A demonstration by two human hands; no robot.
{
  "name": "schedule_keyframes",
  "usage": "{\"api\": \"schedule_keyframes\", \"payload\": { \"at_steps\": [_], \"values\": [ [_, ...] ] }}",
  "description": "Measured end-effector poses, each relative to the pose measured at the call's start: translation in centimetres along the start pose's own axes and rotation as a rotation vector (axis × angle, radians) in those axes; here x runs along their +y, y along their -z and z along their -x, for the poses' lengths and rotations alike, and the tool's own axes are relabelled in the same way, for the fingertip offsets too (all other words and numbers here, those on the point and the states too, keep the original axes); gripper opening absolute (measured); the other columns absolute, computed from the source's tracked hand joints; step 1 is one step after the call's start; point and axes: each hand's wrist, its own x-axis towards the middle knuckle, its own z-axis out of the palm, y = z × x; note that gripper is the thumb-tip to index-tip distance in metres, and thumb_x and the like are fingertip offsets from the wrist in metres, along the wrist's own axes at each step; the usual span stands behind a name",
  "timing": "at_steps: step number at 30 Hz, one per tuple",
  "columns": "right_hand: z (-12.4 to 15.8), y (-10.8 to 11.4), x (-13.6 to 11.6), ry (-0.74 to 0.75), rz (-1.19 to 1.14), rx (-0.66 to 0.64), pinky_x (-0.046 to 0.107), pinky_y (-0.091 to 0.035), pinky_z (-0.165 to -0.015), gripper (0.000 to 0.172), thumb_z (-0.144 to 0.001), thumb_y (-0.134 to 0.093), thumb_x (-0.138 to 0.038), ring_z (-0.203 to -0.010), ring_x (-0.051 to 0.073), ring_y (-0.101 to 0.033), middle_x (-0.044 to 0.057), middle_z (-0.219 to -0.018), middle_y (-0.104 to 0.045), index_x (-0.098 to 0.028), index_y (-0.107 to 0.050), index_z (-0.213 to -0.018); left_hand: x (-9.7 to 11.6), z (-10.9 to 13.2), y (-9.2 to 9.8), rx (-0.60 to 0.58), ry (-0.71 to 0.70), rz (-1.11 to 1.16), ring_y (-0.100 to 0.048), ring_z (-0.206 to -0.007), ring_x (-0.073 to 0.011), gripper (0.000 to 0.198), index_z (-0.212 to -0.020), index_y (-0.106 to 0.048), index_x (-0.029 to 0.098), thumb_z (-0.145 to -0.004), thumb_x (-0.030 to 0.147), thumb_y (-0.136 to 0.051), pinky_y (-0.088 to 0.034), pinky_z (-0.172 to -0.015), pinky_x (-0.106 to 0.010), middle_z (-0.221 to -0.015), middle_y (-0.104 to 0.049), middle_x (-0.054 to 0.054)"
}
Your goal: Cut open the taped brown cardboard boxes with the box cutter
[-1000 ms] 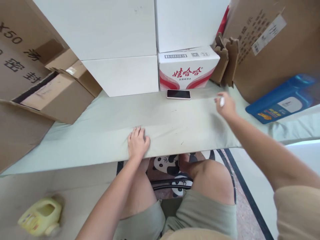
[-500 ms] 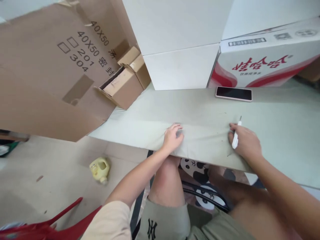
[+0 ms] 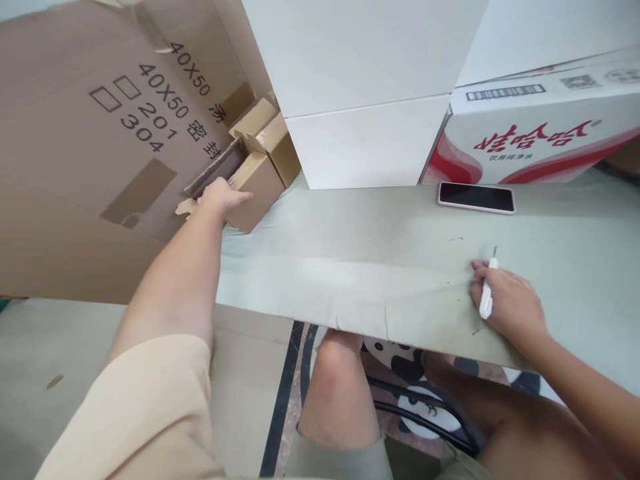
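My left hand [image 3: 223, 197] reaches to the open small cardboard box [image 3: 257, 190] at the left back of the table. Its thumb is spread away over the box's near side, while the other fingertips are partly hidden at the opening. Resting on the table at the right, my right hand [image 3: 513, 303] is closed round a slim white pen-like tool [image 3: 487, 299]. A thin metal tip sticks out of the tool and points away from me; its exact kind is not clear.
A phone [image 3: 476, 198] lies before a white and red carton [image 3: 533, 143]. White boxes [image 3: 367, 147] stand at the back middle. A large brown cardboard sheet or carton [image 3: 60, 187] rises at the left. The table's cloth-covered front edge [image 3: 360, 327] runs above my knees.
My left hand has moved from the table's front middle, left and away, to the small cardboard box. My right hand still holds the white tool. The view has shifted slightly.
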Motion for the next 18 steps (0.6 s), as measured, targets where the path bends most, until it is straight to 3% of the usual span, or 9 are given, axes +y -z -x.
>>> {"api": "schedule_keyframes", "payload": {
  "at_steps": [3, 5, 9, 14, 16, 18],
  "values": [
    [0.0, -0.1, 0.2, 0.013, -0.024, 0.037, 0.059, -0.053, -0.096, 0.011, -0.090, -0.049, -0.031, -0.112, 0.041, -0.073, 0.016, -0.123, -0.077, -0.028, -0.059, -0.092, 0.5, 1.1, 0.0, -0.053, 0.134, 0.027, -0.069, -0.116, -0.0423, 0.062, -0.126, -0.060, 0.011, -0.079, 0.047, -0.078, -0.057, -0.102, -0.055, -0.123, -0.071, -0.023],
    [0.0, 0.0, 0.2, 0.014, -0.036, 0.045, 0.058, -0.054, -0.095, 0.011, -0.089, -0.049, -0.032, -0.110, 0.041, -0.073, 0.017, -0.123, -0.077, -0.027, -0.059, -0.093, 1.0, 2.6, 0.6, -0.087, 0.086, 0.006, -0.065, -0.124, -0.0449, 0.065, -0.129, -0.058, 0.011, -0.077, 0.045, -0.079, -0.054, -0.105, -0.057, -0.130, -0.067, -0.025],
    [-0.1, 0.3, 0.1, -0.019, -0.055, 0.026, 0.058, -0.054, -0.092, 0.017, -0.086, -0.045, -0.033, -0.103, 0.039, -0.074, 0.019, -0.119, -0.078, -0.024, -0.060, -0.091, 1.3, 7.3, 3.2, -0.124, -0.141, -0.079, -0.060, -0.129, -0.0421, 0.054, -0.124, -0.058, 0.015, -0.080, 0.040, -0.078, -0.049, -0.110, -0.053, -0.132, -0.065, -0.021],
    [-0.2, 1.6, -2.2, -0.163, -0.220, 0.050, 0.056, -0.054, -0.085, 0.026, -0.078, -0.052, -0.037, -0.088, 0.037, -0.074, 0.016, -0.100, -0.078, -0.023, -0.063, -0.096, 3.4, 14.1, 5.9, -0.066, -0.469, -0.041, -0.062, -0.116, -0.0362, 0.033, -0.109, -0.062, 0.017, -0.086, 0.036, -0.075, -0.048, -0.101, -0.047, -0.114, -0.068, -0.014],
    [-0.2, 2.8, -4.7, -0.276, -0.393, 0.142, 0.055, -0.055, -0.083, 0.031, -0.079, -0.056, -0.041, -0.087, 0.035, -0.074, 0.016, -0.108, -0.078, -0.024, -0.061, -0.103, 5.6, 16.6, 6.2, 0.004, -0.617, 0.012, -0.063, -0.105, -0.0324, 0.017, -0.103, -0.065, 0.018, -0.092, 0.031, -0.068, -0.047, -0.090, -0.043, -0.104, -0.069, -0.012],
    [-0.3, 4.7, -7.8, -0.234, -0.630, 0.338, 0.053, -0.053, -0.098, 0.030, -0.082, -0.062, -0.042, -0.107, 0.032, -0.074, 0.012, -0.121, -0.077, -0.028, -0.057, -0.108, 8.4, 19.0, 6.2, 0.097, -0.797, 0.070, -0.062, -0.091, -0.0272, 0.011, -0.092, -0.067, 0.019, -0.097, 0.026, -0.060, -0.042, -0.078, -0.039, -0.092, -0.069, -0.010]
  ]
}}
